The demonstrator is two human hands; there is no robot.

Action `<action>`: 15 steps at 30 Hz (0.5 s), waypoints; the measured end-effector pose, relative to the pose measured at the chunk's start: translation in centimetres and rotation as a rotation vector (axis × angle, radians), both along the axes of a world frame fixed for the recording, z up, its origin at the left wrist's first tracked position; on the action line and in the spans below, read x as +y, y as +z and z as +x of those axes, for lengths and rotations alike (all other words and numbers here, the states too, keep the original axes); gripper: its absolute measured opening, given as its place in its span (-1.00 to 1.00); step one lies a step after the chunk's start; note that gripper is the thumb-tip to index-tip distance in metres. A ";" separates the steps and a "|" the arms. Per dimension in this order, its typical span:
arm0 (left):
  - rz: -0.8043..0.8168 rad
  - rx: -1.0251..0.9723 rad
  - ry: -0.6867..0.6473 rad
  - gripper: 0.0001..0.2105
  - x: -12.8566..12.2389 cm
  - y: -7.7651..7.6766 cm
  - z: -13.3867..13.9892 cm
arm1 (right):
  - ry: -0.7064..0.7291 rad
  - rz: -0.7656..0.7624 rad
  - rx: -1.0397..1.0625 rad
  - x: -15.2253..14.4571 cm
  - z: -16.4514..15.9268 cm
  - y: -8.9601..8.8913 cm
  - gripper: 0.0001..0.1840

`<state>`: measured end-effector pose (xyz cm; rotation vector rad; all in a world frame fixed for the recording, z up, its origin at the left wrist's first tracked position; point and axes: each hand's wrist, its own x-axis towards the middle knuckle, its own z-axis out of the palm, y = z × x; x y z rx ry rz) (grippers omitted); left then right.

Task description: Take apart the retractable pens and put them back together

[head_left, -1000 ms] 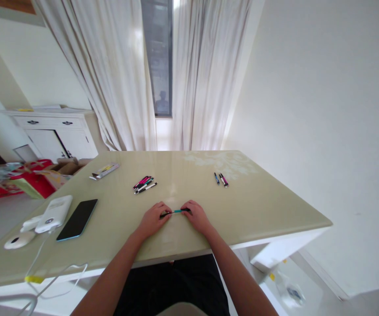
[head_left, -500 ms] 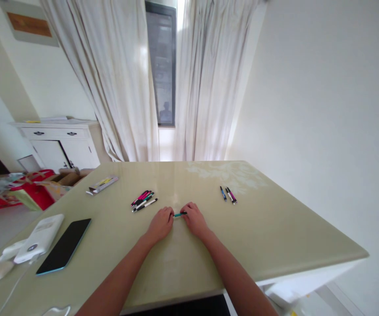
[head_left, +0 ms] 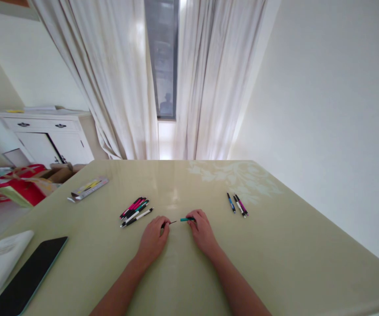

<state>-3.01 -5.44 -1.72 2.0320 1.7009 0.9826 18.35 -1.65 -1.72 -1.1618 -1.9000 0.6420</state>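
My right hand (head_left: 201, 227) is closed on a green pen barrel (head_left: 185, 219), whose open end points left. In my left hand (head_left: 155, 235), the fingers pinch a black pen part with a thin dark refill (head_left: 174, 222) sticking out toward the barrel. A small gap separates the two pieces just above the table (head_left: 182, 267). Left of my left hand lies a pile of pens (head_left: 135, 210) in pink, green, black and white. A white pen with black ends (head_left: 138, 217) lies along its near side.
Farther right on the table are a blue pen (head_left: 231, 202) and a white and a purple pen (head_left: 242, 205) side by side. An opened pen box (head_left: 90, 188) is at the far left. A dark phone (head_left: 27, 276) and a white device (head_left: 3, 259) lie near left.
The green pen has come apart: my hands have moved away from each other, and the thin refill now shows between them. The view has shifted closer over the table.
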 end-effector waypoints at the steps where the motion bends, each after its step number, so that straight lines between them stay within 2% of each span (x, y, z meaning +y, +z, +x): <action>1: -0.009 -0.016 0.003 -0.76 -0.1 0.1 0.0 | -0.004 -0.009 0.022 0.0 0.0 0.1 -0.73; 10: -0.139 -0.066 0.015 -0.62 -0.6 0.7 0.3 | -0.025 -0.122 0.156 0.0 0.1 0.5 -0.76; 15: -0.068 -0.094 0.010 -0.66 -0.2 0.3 0.0 | -0.046 -0.119 0.170 0.4 0.5 0.2 -0.76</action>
